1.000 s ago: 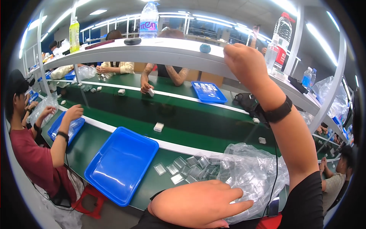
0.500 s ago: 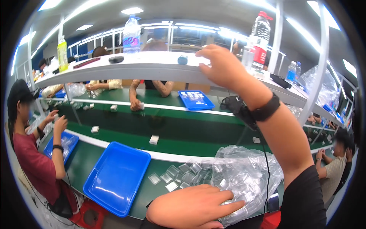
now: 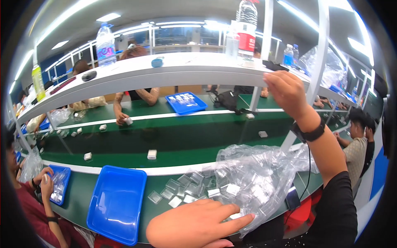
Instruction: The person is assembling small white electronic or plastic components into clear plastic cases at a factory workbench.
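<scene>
My left hand (image 3: 194,223) lies low in front of me, fingers stretched over the edge of a clear plastic bag (image 3: 264,177). The bag holds several clear square plastic cases, and more cases (image 3: 182,190) lie loose on the green table beside it. My right hand (image 3: 287,93) is raised at the front edge of the white shelf (image 3: 182,80). Its fingers are bent and pressed together; whatever may be between them is hidden. A black band circles that wrist. An unfilled blue tray (image 3: 117,202) sits left of the cases.
A green conveyor belt (image 3: 190,144) carries small white boxes (image 3: 152,154). Bottles (image 3: 247,37) and a blue roll (image 3: 157,62) stand on the shelf. A phone (image 3: 292,197) lies right of the bag. Co-workers sit left, right and opposite; one holds a small box.
My view has turned right. My right hand has drawn back from over the shelf toward its front edge, and its spread fingers have closed together. The left hand stays by the bag.
</scene>
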The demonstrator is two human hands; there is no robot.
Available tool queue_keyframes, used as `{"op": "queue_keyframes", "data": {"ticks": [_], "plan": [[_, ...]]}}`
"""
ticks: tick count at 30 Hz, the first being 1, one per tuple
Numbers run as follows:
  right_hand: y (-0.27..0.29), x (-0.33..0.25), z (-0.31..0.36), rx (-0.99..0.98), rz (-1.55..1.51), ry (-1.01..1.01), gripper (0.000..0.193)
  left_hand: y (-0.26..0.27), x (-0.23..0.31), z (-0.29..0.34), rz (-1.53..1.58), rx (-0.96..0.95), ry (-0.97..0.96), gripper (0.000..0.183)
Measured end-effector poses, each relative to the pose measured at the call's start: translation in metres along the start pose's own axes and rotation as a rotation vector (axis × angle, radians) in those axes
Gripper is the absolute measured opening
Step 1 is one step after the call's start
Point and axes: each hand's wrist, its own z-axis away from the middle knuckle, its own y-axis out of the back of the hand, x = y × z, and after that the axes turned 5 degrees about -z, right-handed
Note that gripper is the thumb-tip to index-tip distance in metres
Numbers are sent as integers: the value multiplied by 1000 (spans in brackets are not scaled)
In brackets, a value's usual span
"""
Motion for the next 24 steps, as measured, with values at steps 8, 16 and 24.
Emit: {"op": "queue_keyframes", "data": {"ticks": [8,16,24], "plan": [[167,1,161,-164,211,-557,8,0,-5,-13,33,-50,9,66],[234,-115,360,-212,179,-1528,17,-7,-1,-29,25,-50,75,60],[225,-132,449,-377,507,-1380,35,-17,2,-59,14,-174,64,64]]}}
